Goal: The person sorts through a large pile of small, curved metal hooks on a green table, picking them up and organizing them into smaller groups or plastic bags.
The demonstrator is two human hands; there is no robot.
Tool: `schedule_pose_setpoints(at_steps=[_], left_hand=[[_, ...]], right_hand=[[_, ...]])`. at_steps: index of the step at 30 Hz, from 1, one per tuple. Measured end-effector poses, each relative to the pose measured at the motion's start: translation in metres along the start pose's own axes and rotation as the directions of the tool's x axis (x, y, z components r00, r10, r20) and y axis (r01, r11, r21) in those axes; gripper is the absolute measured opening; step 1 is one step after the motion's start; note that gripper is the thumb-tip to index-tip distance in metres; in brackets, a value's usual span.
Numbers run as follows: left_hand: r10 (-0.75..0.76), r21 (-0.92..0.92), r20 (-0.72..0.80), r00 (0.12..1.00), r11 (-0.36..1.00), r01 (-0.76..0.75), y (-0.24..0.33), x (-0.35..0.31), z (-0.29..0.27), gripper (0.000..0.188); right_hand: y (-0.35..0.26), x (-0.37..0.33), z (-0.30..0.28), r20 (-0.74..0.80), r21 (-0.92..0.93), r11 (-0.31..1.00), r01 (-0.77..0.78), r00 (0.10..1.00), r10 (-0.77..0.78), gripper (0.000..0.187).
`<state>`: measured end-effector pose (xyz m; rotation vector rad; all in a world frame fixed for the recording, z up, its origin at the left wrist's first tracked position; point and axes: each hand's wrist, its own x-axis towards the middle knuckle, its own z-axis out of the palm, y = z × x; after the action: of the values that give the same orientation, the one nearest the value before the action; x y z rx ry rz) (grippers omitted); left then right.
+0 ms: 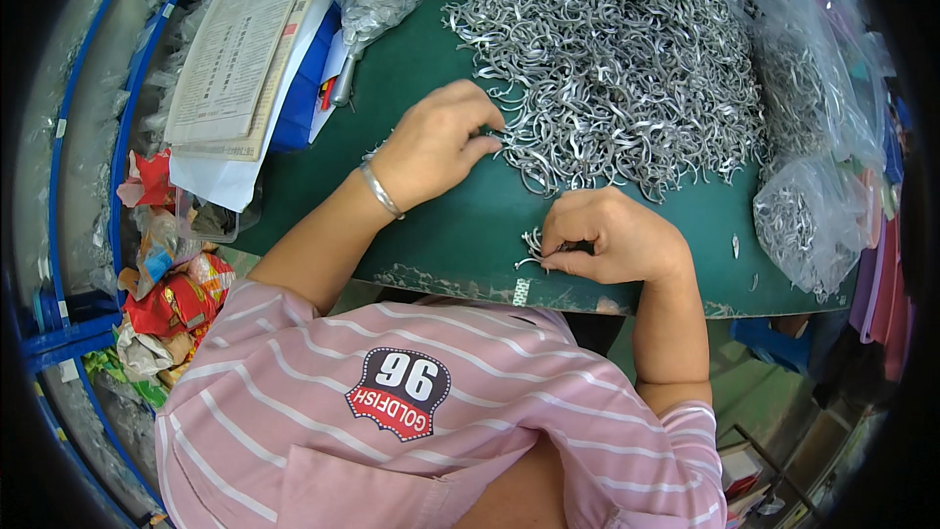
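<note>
A large heap of small, curved, silvery metal pieces [627,69] covers the far middle and right of the green table [431,245]. At the heap's near left edge my left hand [439,142], a bangle on its wrist, pinches a curved metal piece between thumb and forefinger; the fingertips partly hide it. My right hand [617,235] is closed near the table's front edge, just short of the heap. Several thin curved metal pieces [532,247] stick out from between its thumb and curled fingers.
Clear plastic bags of metal pieces [798,225] line the right side. Papers [235,59] lie over a blue bin [299,88] at the left, with a plastic tub [211,216] below. Blue shelving [64,167] and crumpled colourful wrappers [176,304] stand farther left.
</note>
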<state>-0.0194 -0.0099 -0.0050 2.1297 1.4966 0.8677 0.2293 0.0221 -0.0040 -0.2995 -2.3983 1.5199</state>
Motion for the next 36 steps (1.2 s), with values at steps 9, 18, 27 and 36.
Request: schedule_pose_setpoints(at_steps=[9,18,27,36], left_hand=[[-0.461,-0.508,0.176,0.870,0.714,0.481,0.000,0.008,-0.007,0.012],[-0.425,-0.834,0.360,0.831,0.253,0.490,0.030,0.000,0.009,0.014],[-0.214,-0.113,-0.010,0.977,0.971,0.212,0.009,-0.006,0.003,0.016],[-0.124,0.047,-0.052,0.991,0.991,0.127,0.000,-0.012,0.013,0.010]], right_hand=[[-0.003,0.009,0.005,-0.408,-0.153,0.988,-0.011,0.912,-0.053,0.009],[0.005,0.019,0.014,-0.605,-0.222,0.975,0.028,0.780,-0.160,0.016],[0.000,0.012,0.004,-0.514,-0.174,0.979,0.108,0.838,-0.184,0.014],[-0.003,0.002,0.001,-0.166,-0.132,0.991,-0.004,0.986,-0.018,0.012]])
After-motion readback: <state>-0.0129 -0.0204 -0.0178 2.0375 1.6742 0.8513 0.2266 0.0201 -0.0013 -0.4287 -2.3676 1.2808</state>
